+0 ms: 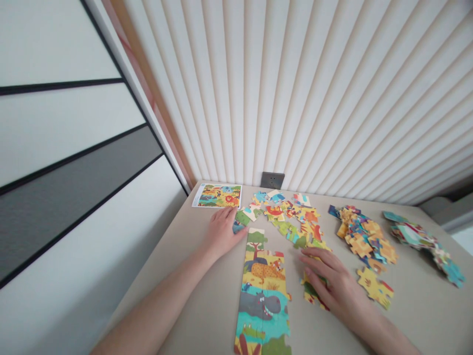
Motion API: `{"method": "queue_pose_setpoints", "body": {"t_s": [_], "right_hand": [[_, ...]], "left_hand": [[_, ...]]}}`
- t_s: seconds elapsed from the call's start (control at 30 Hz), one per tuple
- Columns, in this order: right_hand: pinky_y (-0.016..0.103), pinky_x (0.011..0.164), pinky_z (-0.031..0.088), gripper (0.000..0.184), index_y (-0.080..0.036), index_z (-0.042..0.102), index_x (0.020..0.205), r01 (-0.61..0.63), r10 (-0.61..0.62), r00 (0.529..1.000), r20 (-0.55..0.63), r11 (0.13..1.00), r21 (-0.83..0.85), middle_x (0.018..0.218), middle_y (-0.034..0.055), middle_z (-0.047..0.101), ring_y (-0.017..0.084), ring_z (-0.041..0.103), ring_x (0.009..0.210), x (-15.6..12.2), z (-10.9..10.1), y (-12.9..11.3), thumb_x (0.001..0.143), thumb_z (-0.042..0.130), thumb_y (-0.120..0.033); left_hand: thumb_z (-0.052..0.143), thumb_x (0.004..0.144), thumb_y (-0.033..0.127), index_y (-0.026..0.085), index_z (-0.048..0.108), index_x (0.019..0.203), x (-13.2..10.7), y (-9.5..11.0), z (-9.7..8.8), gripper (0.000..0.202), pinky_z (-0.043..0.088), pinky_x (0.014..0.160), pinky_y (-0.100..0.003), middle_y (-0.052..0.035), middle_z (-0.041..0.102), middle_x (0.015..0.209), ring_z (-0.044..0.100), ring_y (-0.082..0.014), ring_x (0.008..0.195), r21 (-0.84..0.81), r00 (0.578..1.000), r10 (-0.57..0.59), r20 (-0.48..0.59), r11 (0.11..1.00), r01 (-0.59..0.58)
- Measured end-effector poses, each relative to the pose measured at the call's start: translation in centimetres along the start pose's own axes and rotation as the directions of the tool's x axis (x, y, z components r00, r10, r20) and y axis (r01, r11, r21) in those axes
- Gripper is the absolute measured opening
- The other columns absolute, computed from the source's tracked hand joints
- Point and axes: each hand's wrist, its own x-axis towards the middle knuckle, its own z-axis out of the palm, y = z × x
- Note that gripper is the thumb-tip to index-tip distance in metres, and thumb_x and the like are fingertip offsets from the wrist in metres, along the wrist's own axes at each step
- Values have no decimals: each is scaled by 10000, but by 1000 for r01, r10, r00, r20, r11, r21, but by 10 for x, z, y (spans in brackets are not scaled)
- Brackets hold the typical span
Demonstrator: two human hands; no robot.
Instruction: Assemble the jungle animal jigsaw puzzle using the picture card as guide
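A joined strip of jigsaw pieces lies lengthwise on a beige table. The left hand rests on a loose piece beside its top; the right hand spreads over a second piece (whether either grips, I cannot tell).

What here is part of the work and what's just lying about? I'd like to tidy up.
In use: left hand, right hand, assembled jigsaw strip, loose jigsaw pieces, jigsaw picture card.
Just there: wall socket, pleated wall panel.
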Motion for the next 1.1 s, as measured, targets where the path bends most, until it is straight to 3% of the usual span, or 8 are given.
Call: {"method": "queue_pose_setpoints", "body": {"t_s": [0.37, 0.63, 0.77, 0.93, 1.1], "right_hand": [[486, 1031, 583, 315, -317, 680, 1302, -28, 28, 999, -20, 1000, 5, 1367, 93, 654, 302, 625, 1278, -5, -3, -3, 1008, 571, -284], [498, 1022, 587, 309, -310, 686, 1291, -16, 16, 998, -63, 1000, -3, 1352, 103, 663, 311, 645, 1253, -4, -5, -7, 1005, 572, -289], [495, 1017, 588, 312, -318, 674, 1297, -22, 23, 998, -63, 1000, 17, 1364, 97, 657, 305, 636, 1262, -4, -5, -9, 1008, 566, -272], [471, 1023, 591, 316, -327, 664, 1318, -91, 97, 994, -52, 991, 102, 1370, 84, 663, 293, 642, 1265, -4, 0, -17, 1024, 548, -310], [438, 978, 613, 408, -322, 602, 1431, -223, 228, 973, 30, 906, 359, 1319, 87, 714, 275, 693, 1185, 15, 5, -38, 1036, 546, -409]], "left_hand": [[702, 906, 400, 212, 580, 1363, 1, 2, 2, 509, 469, 1083, -508, -121, 667, 1312, 611, -319, 1224, 2, 999, -25, -41, 1000, 25], [694, 906, 342, 235, 491, 1454, 1, 5, -24, 594, 466, 1084, -550, -139, 632, 1313, 595, -352, 1228, 92, 984, 46, -172, 995, -30], [697, 903, 339, 235, 465, 1474, -2, 7, -37, 625, 457, 1102, -565, -146, 606, 1318, 575, -364, 1254, 82, 981, 25, -194, 997, -9], [680, 922, 340, 283, 359, 1555, -17, 31, -42, 712, 488, 1099, -539, -136, 560, 1363, 562, -334, 1279, -97, 976, 70, -207, 991, -91], [664, 915, 377, 244, 289, 1601, -38, 60, -38, 793, 513, 1092, -528, -179, 539, 1395, 548, -340, 1311, -227, 960, 195, -200, 944, -238]]}}
